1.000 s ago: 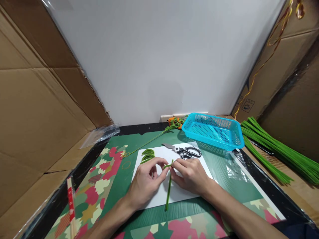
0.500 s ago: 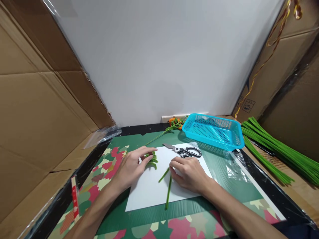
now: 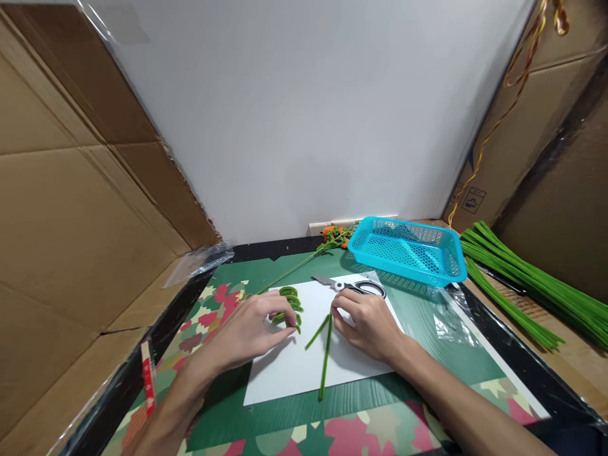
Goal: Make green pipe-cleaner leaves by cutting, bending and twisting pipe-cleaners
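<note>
A: What has just changed?

B: The left hand [image 3: 251, 326] has moved left to a cluster of curved green pieces [image 3: 291, 297]. A second ago its fingertips met the other hand's over the green stems [image 3: 325, 367]; now the right hand [image 3: 365, 320] alone steadies them.

A: How are the hands set?

B: The right pinches the stems, one long and one short, at their far ends. The left thumb and forefinger curl around the nearest curved piece; whether they grip it cannot be told.

A: Where does everything lie?

B: The stems fan out between the hands, toward the near side, the long one crossing the near edge of the white paper [image 3: 280, 380]. The curved pieces lie at the left fingertips. Scissors [image 3: 339, 285] rest just beyond the right hand.
</note>
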The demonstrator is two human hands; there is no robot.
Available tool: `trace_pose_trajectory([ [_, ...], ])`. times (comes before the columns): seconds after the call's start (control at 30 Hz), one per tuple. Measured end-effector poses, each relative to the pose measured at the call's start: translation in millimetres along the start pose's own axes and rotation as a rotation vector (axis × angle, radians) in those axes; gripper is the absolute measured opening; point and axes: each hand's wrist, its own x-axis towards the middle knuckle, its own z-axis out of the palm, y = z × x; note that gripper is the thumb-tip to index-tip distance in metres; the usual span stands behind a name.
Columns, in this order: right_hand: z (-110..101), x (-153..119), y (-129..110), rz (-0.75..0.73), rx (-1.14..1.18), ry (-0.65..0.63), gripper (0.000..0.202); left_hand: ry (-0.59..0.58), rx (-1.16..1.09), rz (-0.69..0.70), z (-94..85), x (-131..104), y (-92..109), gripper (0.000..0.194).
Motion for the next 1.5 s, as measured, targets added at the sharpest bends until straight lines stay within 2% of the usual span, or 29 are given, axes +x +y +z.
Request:
trace_pose_trajectory([
  [0.1, 1, 0, 0, 0.000, 0.006, 0.002, 0.010, -0.033, 0.058, 0.014, -0.7, -2, -9, 0.010],
  [0.2, 1, 0, -1, -0.010, 0.018, 0.005, 0.010, -0.013, 0.077, 0.013, -0.3, -2, -14, 0.011],
  [0.67, 1, -1, 1, -0.022, 0.033, -0.015, 0.010, 0.018, 0.133, 0.045, 7.8, -1, -25, 0.011],
  [1.0, 1, -1, 0, -0.026, 0.031, -0.023, 0.010, 0.002, 0.122, 0.030, 11.3, -1, -25, 0.012],
  [1.5, -2, -1, -1, -0.052, 0.050, -0.049, 0.010, 0.080, 0.169, 0.103, 14.9, 0, -26, 0.016],
])
